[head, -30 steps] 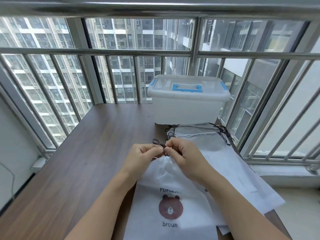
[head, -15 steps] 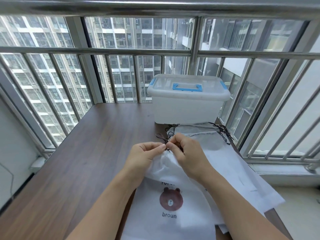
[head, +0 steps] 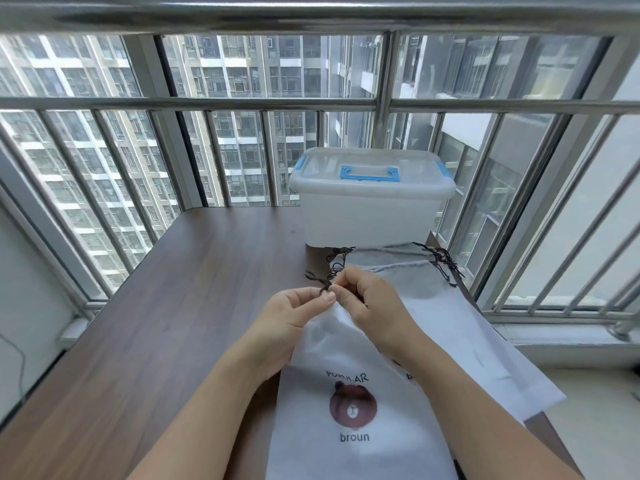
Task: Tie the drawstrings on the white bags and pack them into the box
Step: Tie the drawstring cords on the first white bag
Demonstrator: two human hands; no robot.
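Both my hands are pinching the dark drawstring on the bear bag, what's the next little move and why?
Probably pull the two cord ends apart to snug the knot. The left hand and right hand both pinch the drawstring at the mouth of the bear bag, with a loose loop trailing left. The box has its lid on, so packing comes later.

My two bare forearms reach forward side by side, wrists nearly level. My left hand [head: 296, 315] and right hand [head: 372, 303] meet at the fingertips, both with fingers curled, each pinching the dark cord [head: 320, 284] between thumb and forefinger.
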